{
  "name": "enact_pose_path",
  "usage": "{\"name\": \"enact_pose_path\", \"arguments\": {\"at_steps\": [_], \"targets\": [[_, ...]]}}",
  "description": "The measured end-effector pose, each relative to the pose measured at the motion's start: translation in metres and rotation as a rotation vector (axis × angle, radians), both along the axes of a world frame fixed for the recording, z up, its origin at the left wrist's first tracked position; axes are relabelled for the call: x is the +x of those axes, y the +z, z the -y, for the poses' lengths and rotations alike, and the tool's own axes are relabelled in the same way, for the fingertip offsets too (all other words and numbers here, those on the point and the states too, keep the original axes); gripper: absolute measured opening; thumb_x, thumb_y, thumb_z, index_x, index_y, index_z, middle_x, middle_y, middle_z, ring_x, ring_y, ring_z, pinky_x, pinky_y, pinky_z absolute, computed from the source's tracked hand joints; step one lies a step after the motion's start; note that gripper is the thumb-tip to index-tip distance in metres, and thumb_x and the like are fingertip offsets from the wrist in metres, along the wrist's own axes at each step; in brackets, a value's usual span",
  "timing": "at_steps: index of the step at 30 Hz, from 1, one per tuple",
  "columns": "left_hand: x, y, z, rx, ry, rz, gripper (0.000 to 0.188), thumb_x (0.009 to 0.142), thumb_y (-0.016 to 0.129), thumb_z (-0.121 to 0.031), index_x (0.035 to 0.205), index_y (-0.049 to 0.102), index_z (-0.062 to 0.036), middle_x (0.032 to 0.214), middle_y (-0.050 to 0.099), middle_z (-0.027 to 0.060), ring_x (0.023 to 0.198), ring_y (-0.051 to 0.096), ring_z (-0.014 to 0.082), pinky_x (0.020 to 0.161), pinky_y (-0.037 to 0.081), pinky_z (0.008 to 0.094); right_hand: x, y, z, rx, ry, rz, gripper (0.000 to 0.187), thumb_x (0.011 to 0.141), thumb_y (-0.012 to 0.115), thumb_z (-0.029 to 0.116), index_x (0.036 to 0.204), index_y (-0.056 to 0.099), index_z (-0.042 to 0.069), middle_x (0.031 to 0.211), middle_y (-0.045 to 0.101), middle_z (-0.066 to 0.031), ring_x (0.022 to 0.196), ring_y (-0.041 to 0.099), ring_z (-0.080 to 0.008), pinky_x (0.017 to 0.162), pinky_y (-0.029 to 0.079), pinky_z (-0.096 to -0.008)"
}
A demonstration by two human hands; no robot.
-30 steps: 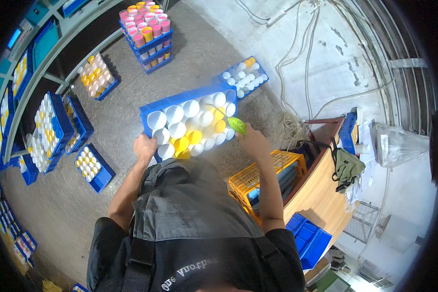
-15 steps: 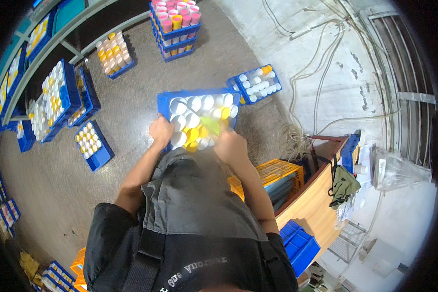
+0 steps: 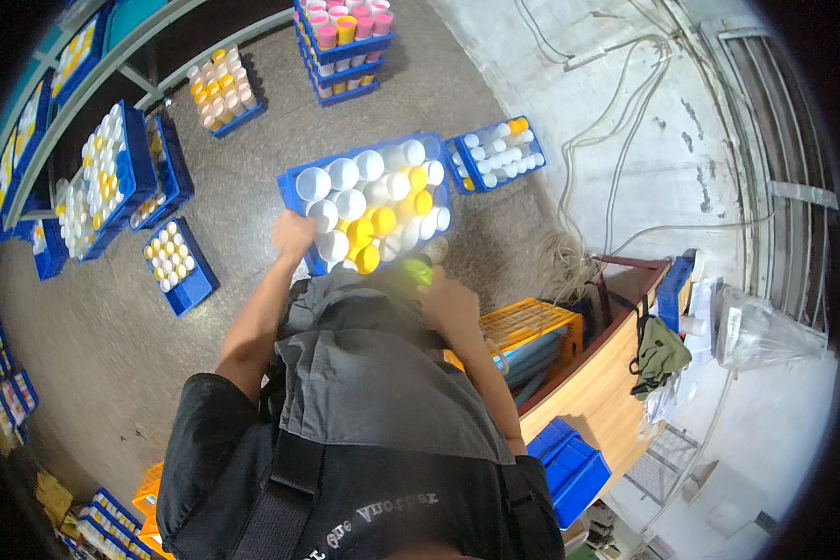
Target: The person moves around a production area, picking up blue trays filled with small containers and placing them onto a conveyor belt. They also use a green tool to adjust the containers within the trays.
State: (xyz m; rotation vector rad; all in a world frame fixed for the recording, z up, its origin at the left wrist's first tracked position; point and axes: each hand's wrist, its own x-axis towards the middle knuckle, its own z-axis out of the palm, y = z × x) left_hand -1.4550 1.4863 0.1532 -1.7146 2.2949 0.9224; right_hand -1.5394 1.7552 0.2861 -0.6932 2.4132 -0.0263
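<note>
In front of me a blue crate [image 3: 289, 193] holds rows of white and yellow cups [image 3: 343, 172], their round open ends facing up. My left hand [image 3: 294, 235] is closed on the crate's left side near its front corner. Close to the crate's near right corner, my right hand [image 3: 451, 306] is closed round a bright yellow-green object [image 3: 417, 273]. Motion smears that object, so its kind cannot be made out. The crate tilts slightly, its right end farther from me.
More blue crates of cups stand around: a pink-topped stack [image 3: 345, 65], one by the wall [image 3: 497, 152], several at left. At right are an orange crate [image 3: 532, 322], a wooden table [image 3: 579, 406] with blue trays [image 3: 569, 471], and cables on the wall.
My right hand has drawn the yellow-green object back from over the cups toward me and slightly right. The crate and my left hand have shifted a little left, and the crate has turned.
</note>
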Motion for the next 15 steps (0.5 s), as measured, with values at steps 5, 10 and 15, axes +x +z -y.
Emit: {"name": "enact_pose_path", "arguments": {"at_steps": [5,10,15], "targets": [[0.013,0.002,-0.001,-0.045,0.034,-0.070,0.035,0.066,0.062,-0.023,0.082,0.069,0.0070,0.085,0.067,0.0298,0.083,0.068,0.0425,0.074,0.053,0.0475,-0.041,0.004,-0.019,0.033,-0.160,-0.046,0.039,0.092,0.054,0.037,0.112,0.050,0.003,0.096,0.067,-0.0236,0.090,0.064,-0.0435,0.077,0.050,-0.0532],[0.024,-0.006,0.003,-0.057,-0.007,-0.090,0.034,0.067,0.064,-0.024,0.079,0.069,0.0070,0.081,0.066,0.0299,0.079,0.068,0.0425,0.071,0.053,0.0484,-0.082,-0.008,-0.037,0.028,-0.293,-0.156,0.040,0.092,0.056,0.037,0.112,0.052,0.002,0.098,0.066,-0.0254,0.094,0.064,-0.0436,0.082,0.049,-0.0533],[0.033,-0.008,0.006,0.045,0.036,-0.246,0.033,0.067,0.068,-0.023,0.067,0.063,0.0093,0.061,0.062,0.0206,0.060,0.064,0.0285,0.060,0.048,0.0430,-0.107,-0.011,-0.058,0.056,-0.354,-0.221,0.039,0.087,0.055,0.032,0.111,0.054,0.001,0.099,0.067,-0.0254,0.098,0.064,-0.0417,0.085,0.050,-0.0494]]}}
